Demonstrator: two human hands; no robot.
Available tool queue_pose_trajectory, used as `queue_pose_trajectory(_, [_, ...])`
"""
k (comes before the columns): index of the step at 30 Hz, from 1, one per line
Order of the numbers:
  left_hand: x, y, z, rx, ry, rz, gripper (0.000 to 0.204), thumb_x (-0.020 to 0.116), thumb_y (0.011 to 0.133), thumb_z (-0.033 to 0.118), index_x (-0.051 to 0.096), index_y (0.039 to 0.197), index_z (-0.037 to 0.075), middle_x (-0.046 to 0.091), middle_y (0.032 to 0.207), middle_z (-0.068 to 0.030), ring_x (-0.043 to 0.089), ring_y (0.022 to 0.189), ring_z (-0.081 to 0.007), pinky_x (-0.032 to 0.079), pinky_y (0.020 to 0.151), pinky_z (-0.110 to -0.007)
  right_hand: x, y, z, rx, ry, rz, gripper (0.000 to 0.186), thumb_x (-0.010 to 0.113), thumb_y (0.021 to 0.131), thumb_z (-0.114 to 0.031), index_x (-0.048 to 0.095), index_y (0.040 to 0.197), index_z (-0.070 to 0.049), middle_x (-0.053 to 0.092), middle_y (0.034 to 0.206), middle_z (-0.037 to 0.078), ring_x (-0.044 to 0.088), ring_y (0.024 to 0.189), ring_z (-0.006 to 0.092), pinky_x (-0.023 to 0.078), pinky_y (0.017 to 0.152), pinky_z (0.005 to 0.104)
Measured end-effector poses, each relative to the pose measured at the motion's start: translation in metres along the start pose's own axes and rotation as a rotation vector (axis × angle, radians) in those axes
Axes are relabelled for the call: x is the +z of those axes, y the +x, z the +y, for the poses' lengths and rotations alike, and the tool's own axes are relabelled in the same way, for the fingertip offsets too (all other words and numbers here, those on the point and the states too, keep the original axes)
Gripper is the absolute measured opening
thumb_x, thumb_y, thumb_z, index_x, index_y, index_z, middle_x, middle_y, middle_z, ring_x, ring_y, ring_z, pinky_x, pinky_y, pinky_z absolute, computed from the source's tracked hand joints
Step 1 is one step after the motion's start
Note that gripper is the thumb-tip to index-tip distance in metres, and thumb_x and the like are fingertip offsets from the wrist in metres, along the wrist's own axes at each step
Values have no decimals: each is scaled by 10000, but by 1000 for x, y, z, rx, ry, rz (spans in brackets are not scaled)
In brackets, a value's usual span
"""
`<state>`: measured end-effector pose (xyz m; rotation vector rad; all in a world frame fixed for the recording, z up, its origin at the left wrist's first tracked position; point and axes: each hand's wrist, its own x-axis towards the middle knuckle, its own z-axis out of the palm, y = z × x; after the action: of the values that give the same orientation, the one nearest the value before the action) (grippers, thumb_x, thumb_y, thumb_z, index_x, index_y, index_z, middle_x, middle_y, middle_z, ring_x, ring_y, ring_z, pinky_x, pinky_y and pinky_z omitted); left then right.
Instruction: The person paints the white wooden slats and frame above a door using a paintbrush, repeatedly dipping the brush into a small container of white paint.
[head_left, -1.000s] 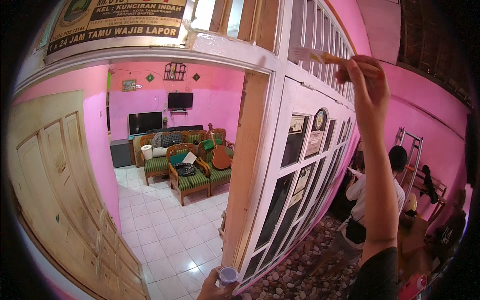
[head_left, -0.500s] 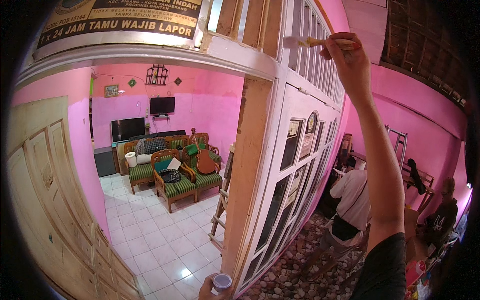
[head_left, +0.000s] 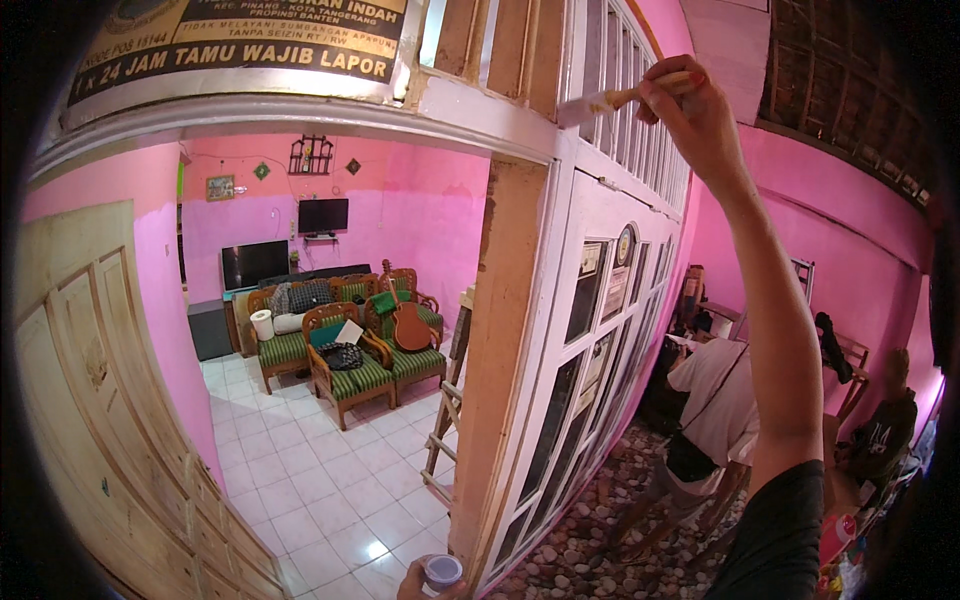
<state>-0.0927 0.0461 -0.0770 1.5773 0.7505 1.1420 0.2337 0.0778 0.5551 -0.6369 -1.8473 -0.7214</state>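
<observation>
My right hand [head_left: 690, 112] is raised high at the upper right, closed around the wooden handle of a paintbrush [head_left: 608, 100]. The brush's bristles point left and meet the white wooden frame post [head_left: 570, 135], close to the corner where the crossbeam [head_left: 480, 115] joins it. Low at the bottom edge, my left hand [head_left: 412, 582] grips a small round cup [head_left: 442, 572] with pale paint-like content. Part of that hand lies outside the picture. Below the brush stands a white panelled door [head_left: 600, 225] with dark glass panes.
A bare brown wooden post [head_left: 495, 330] borders the doorway. Inside stand a wooden ladder [head_left: 448, 415], green-striped chairs [head_left: 355, 375] and a guitar [head_left: 411, 328]. An unpainted door [head_left: 100, 360] is at left. At right, a person in a pale shirt [head_left: 715, 385] bends over on the pebble-patterned floor.
The brush in my right hand has moved slightly down and left along the white frame. The person at right leans further forward. My left hand still holds the cup.
</observation>
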Motion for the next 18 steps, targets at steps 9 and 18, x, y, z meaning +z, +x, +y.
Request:
queue_pose_trajectory(9, [-2, -2, 14, 6, 127, 64, 588, 841, 846, 146, 522, 1315, -9, 653, 1181, -133, 630, 1089, -206, 517, 935, -348, -10, 30, -1, -29, -105, 131, 198, 652, 990, -163, 632, 1091, 6, 726, 919, 97, 735, 819, 132, 609, 752, 262])
queue_pose_trajectory(18, [-8, -8, 20, -36, 64, 69, 553, 830, 848, 119, 535, 1298, -7, 655, 1169, -120, 633, 1064, -192, 523, 905, -335, -1, 55, 24, -115, -125, 194, 224, 637, 1022, -222, 612, 1088, -9, 724, 887, 80, 714, 789, 119, 582, 743, 263])
